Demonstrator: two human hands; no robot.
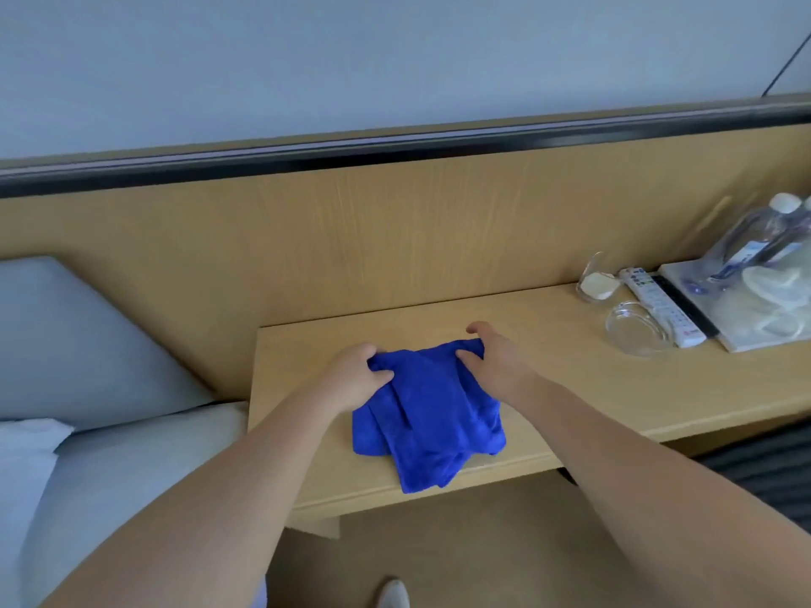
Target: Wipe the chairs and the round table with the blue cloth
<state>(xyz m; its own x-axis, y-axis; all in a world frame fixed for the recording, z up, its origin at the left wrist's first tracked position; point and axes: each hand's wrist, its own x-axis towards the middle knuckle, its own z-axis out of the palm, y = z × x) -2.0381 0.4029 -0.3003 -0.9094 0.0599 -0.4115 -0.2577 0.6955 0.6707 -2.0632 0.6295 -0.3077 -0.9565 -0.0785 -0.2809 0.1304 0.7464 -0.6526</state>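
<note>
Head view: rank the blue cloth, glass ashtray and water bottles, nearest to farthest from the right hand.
1. blue cloth, in the right hand grip.
2. glass ashtray, off to the right.
3. water bottles, far right, at the back.

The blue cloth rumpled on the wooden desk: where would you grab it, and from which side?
Probably the far edge of the soft blue cloth, coming from above: it is bunched into raised folds there, easy to pinch, and the left hand and right hand grip its two far corners. The near corner hanging over the front edge of the light wooden desk would also serve.
</note>
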